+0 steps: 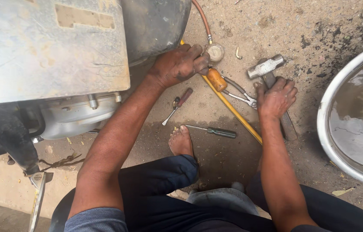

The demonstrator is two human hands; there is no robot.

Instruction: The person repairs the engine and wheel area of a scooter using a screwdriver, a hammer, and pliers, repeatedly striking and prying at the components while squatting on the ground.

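Right hand (276, 98) extended, fingers curled around the hammer (272, 81) handle on the ground. Left hand (179, 65), left of the hammer, fist closed on an orange-handled tool (216, 79).

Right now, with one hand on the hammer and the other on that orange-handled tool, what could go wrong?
1. The bare foot rests right beside the green-handled screwdriver; a dropped hammer could hit the toes.
2. The pliers lie under the right hand and could pinch the fingers.
3. The left hand works close to the tyre, so a slip of the orange-handled tool may scrape knuckles.
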